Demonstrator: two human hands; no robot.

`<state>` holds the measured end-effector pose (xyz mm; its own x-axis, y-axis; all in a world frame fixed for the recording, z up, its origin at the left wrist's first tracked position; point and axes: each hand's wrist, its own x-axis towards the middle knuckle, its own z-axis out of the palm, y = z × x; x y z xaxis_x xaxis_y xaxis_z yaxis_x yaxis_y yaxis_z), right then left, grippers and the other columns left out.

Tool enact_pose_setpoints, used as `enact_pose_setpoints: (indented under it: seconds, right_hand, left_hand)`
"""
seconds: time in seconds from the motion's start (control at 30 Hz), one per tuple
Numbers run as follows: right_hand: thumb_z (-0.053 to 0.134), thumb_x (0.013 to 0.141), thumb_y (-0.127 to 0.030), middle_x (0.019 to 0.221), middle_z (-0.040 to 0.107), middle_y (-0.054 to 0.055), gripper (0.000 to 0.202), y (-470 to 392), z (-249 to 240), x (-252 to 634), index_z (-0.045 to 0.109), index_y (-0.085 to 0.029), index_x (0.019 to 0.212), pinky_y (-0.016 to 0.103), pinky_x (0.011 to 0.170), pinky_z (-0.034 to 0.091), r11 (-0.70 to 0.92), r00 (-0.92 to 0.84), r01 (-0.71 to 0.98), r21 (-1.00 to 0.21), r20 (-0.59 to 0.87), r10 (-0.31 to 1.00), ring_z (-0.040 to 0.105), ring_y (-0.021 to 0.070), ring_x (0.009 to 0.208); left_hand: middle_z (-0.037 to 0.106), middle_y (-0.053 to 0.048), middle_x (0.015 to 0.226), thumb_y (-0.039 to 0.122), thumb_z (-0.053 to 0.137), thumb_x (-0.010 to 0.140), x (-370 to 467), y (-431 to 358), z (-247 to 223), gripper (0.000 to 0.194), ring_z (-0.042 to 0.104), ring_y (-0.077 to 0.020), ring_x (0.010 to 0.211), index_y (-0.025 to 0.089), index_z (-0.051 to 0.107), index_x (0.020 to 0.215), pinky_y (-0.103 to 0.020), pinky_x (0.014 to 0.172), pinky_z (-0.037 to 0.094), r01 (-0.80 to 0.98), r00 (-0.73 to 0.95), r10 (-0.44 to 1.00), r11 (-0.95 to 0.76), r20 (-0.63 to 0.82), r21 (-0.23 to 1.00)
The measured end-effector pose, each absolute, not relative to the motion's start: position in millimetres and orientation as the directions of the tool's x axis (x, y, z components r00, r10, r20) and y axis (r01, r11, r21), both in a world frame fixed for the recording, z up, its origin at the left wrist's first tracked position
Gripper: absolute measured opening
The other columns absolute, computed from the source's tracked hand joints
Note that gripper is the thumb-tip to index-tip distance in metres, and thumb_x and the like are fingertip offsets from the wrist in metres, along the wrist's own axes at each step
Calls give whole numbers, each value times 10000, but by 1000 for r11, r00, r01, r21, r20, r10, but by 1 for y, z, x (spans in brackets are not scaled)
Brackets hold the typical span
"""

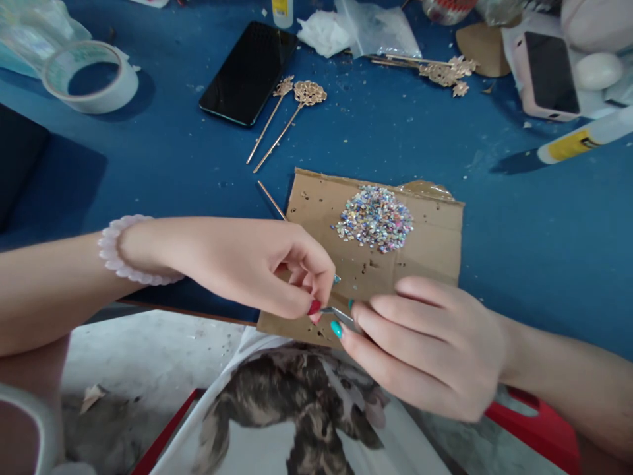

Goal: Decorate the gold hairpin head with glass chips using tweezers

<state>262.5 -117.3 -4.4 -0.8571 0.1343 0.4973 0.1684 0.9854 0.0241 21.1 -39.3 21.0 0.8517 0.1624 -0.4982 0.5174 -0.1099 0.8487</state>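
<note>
My left hand is closed in a pinch over the cardboard. A thin gold hairpin shaft comes out from behind it, and the hairpin's head is hidden by the fingers. In my right hand is a pair of grey metal tweezers, gripped between thumb and fingers. The tweezers' tip meets the left thumb and fingertip; anything small between them cannot be made out. Beyond the hands, a pile of shiny multicoloured chips lies on the brown cardboard piece.
Two gold hairpins lie beside a black phone. More ornate hairpins rest near a plastic bag. A tape roll stands at left. On the right are a glue bottle and a pink-edged device.
</note>
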Motion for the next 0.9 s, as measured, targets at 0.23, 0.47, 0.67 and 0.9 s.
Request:
enact_pose_setpoints:
  seconds: [0.23, 0.47, 0.67, 0.9]
  right_hand:
    - [620, 895, -153, 874, 735, 109, 179, -117, -6, 263, 706, -83, 1035, 332, 542, 411, 987, -858, 162, 18, 497, 132, 636, 196, 754]
    - [589, 909, -132, 862, 742, 84, 167, -117, -6, 262, 711, -108, 1021, 317, 533, 411, 984, -859, 177, 38, 493, 135, 631, 181, 735]
    - [609, 892, -130, 863, 753, 87, 163, -116, -5, 262, 704, -95, 1019, 327, 529, 423, 981, -851, 192, 33, 504, 150, 642, 187, 735]
    - [602, 897, -132, 873, 755, 82, 165, -117, -5, 263, 703, -103, 1025, 328, 537, 427, 980, -854, 197, 28, 496, 157, 640, 185, 740]
  left_hand:
    - [511, 47, 624, 134, 558, 759, 22, -40, 19, 103, 433, -83, 541, 209, 627, 742, -197, 457, 310, 485, 867, 175, -88, -466, 870]
    - [482, 74, 573, 104, 565, 730, 24, -42, 20, 117, 397, -62, 492, 207, 614, 709, -179, 415, 277, 484, 864, 200, -74, -462, 872]
    - [494, 69, 599, 129, 565, 769, 23, -41, 21, 102, 423, -74, 516, 218, 594, 727, -193, 437, 297, 498, 857, 176, -49, -484, 866]
    - [482, 60, 636, 113, 558, 747, 23, -39, 22, 111, 414, -85, 552, 223, 571, 745, -205, 467, 307, 523, 846, 144, -34, -513, 852]
